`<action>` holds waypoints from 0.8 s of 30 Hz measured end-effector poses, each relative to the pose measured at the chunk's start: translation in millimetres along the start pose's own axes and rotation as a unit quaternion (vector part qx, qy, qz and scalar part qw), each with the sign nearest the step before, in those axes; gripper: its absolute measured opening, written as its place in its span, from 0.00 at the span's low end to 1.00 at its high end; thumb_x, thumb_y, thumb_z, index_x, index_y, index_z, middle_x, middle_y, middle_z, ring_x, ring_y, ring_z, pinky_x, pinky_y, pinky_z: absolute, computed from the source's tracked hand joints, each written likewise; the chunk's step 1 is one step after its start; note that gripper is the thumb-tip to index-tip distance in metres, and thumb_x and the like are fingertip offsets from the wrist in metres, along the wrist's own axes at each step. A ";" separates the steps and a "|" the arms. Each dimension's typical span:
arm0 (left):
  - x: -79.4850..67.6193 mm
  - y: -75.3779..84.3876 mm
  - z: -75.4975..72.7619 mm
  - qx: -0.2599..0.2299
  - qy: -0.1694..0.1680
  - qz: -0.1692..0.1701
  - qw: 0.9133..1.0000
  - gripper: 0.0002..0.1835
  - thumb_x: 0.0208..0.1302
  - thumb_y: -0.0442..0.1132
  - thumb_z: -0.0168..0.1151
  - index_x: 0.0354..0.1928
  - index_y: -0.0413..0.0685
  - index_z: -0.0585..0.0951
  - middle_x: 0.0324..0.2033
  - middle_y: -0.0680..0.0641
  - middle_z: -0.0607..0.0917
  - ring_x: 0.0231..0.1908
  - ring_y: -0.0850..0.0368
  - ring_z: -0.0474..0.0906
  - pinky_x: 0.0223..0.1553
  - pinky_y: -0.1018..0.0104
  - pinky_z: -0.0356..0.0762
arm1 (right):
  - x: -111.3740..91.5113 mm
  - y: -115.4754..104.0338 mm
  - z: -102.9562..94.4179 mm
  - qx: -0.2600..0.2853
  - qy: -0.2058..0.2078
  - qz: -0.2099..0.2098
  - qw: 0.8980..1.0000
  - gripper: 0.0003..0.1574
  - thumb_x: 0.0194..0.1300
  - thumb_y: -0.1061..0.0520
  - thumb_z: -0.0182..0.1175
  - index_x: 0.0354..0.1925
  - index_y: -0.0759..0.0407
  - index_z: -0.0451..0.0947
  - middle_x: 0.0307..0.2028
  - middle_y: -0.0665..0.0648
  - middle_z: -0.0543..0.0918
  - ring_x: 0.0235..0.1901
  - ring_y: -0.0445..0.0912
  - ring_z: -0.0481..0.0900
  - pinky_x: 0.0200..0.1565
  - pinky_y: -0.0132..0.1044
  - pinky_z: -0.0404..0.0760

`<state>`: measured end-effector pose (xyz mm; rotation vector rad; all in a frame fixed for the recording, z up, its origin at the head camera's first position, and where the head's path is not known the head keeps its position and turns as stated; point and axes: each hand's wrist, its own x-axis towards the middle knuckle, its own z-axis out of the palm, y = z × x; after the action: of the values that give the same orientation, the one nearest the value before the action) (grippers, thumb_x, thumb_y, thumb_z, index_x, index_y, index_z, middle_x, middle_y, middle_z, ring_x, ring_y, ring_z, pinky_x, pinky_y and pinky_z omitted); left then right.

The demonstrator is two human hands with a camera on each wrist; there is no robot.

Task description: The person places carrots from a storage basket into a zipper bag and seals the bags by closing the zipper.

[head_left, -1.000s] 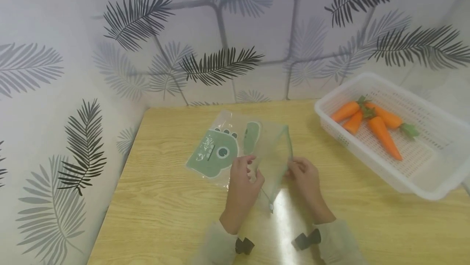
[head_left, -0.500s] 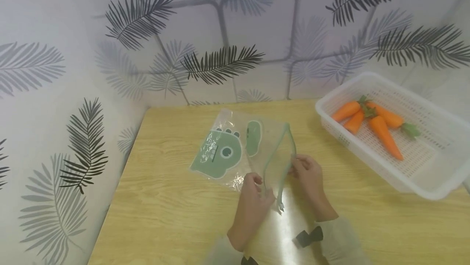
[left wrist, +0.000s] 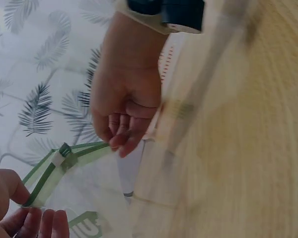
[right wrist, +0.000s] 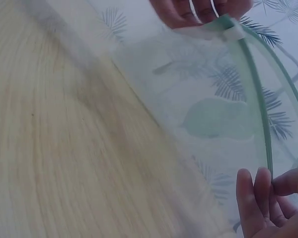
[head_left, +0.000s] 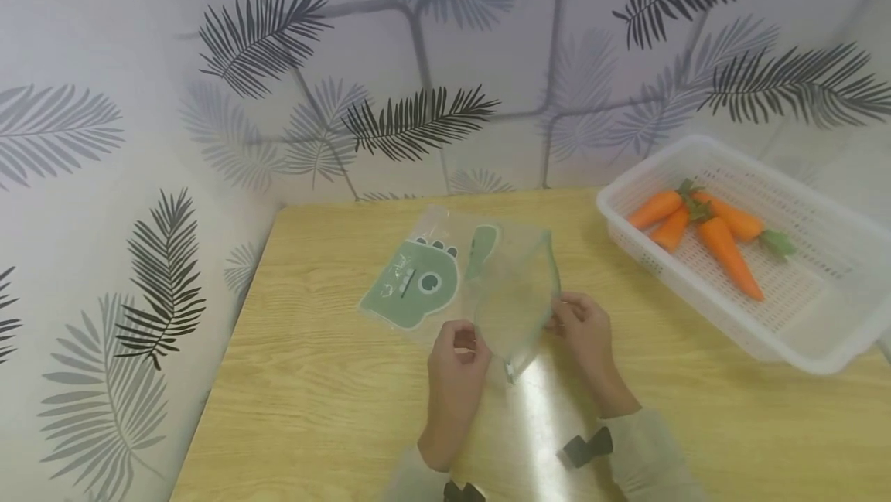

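Observation:
A clear zip bag [head_left: 421,285] with a green cartoon animal print lies across the middle of the table, its mouth spread open toward the right. Green strips edge that mouth, and a white slider [left wrist: 58,157] sits at its near corner. My left hand [head_left: 455,382] pinches the left side of the mouth between thumb and fingers. On the opposite side, the thumb and fingers of my right hand [head_left: 588,343] grip the green edge [right wrist: 258,94]. Nothing shows inside the bag, and the wall behind appears through its plastic in the right wrist view.
A white plastic basket [head_left: 703,309] stands at the right with several orange carrots [head_left: 727,254] in it. The wooden table [head_left: 299,409] meets a leaf-patterned wall covering [head_left: 278,123] at the back and left.
My left hand first came down and right to the bag's near edge, then drew back left, spreading the mouth into a rounder opening. My right hand shifted slightly right and kept its grip.

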<state>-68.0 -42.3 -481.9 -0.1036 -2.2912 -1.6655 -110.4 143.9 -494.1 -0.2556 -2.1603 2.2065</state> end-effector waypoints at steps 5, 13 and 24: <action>5.6 18.7 -10.5 -0.082 0.001 -0.005 0.997 0.10 0.55 0.25 0.54 0.40 0.36 0.70 0.28 0.41 0.76 0.29 0.54 0.75 0.26 0.67 0.80 | -3.7 -8.0 3.3 -0.021 -0.013 -0.028 0.999 0.14 0.63 0.62 0.52 0.43 0.71 0.70 0.29 0.67 0.78 0.28 0.61 0.79 0.36 0.39 0.81; 14.1 43.9 -28.0 -0.054 0.004 -0.007 0.999 0.11 0.55 0.24 0.52 0.42 0.35 0.72 0.25 0.43 0.75 0.26 0.54 0.74 0.22 0.71 0.77 | -5.4 -14.0 5.5 -0.065 -0.009 -0.044 0.997 0.11 0.63 0.62 0.52 0.42 0.69 0.72 0.29 0.70 0.78 0.29 0.63 0.78 0.34 0.39 0.81; 30.0 42.2 -43.3 -0.078 -0.007 -0.072 0.994 0.11 0.57 0.27 0.53 0.43 0.34 0.70 0.34 0.41 0.76 0.34 0.52 0.75 0.31 0.66 0.80 | 0.7 0.6 2.4 -0.079 -0.020 -0.033 0.996 0.17 0.63 0.56 0.54 0.44 0.69 0.71 0.28 0.64 0.78 0.28 0.56 0.81 0.33 0.41 0.82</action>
<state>-77.9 -72.9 -422.6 0.0163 -2.2229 -1.9211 -111.4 141.6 -494.7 -0.1424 -2.3315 2.0264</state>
